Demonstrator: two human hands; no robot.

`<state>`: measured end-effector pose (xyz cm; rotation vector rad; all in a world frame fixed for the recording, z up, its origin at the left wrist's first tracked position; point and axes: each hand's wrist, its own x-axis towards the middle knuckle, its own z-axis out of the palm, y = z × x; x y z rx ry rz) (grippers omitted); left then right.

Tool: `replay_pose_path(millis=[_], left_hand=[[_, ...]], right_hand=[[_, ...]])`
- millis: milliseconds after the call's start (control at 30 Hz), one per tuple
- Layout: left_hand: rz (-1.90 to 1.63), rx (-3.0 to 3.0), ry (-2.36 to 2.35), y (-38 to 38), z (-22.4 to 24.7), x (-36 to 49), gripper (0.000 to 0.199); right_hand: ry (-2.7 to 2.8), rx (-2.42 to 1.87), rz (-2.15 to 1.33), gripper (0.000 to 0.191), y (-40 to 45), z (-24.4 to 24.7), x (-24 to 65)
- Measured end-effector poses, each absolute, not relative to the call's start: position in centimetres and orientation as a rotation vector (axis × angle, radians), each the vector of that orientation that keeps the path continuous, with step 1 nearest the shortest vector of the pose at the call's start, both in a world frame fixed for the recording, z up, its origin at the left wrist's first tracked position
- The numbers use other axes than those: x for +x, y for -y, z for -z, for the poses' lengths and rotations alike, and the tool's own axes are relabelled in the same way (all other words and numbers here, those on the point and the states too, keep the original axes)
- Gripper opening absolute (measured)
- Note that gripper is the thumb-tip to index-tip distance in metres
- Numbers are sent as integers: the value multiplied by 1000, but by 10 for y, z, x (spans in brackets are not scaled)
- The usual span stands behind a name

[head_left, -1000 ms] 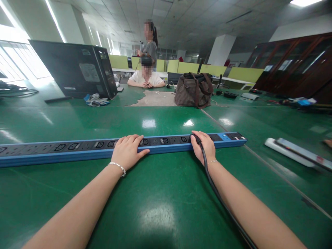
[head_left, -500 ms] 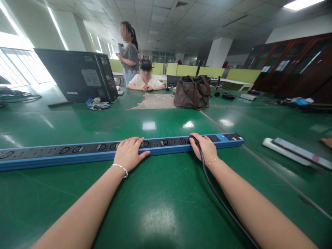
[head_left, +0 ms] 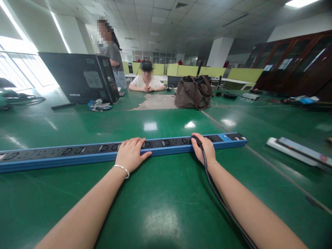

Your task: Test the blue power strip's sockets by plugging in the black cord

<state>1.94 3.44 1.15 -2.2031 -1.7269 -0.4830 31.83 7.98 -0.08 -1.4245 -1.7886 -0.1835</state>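
A long blue power strip (head_left: 88,156) with a black face and several sockets lies across the green table, running out of view at the left. My left hand (head_left: 131,154) rests over its middle, fingers on the top and thumb along the near side, holding it. In my right hand (head_left: 204,148) is a black plug (head_left: 196,139) at the strip's right part, gripped between thumb and fingers. The plug meets a socket there, but whether it is fully seated is hidden. Its black cable (head_left: 212,186) trails down toward me beside my right forearm.
Behind the strip stand a black computer case (head_left: 75,77), gloves (head_left: 100,105) and a brown bag (head_left: 193,92). A white bar-shaped object (head_left: 287,152) lies at the right. One person (head_left: 147,83) sits across the table; another person (head_left: 114,58) stands behind the case.
The standing person has moved left, partly behind the computer case. The view has shifted slightly. Both my hands stay at the same places on the strip, the right still on the plug.
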Motion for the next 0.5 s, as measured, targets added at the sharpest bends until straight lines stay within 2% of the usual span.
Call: replay_pose_path(millis=[333,500], left_hand=[[470,-2201,1730,-34,-12,19,58],[476,-2209,1745,-34,-12,19,57]], right_hand=[[1724,-1450,151,35,-85,4,320],[1510,-1382,-43,35,-86,-5,319]])
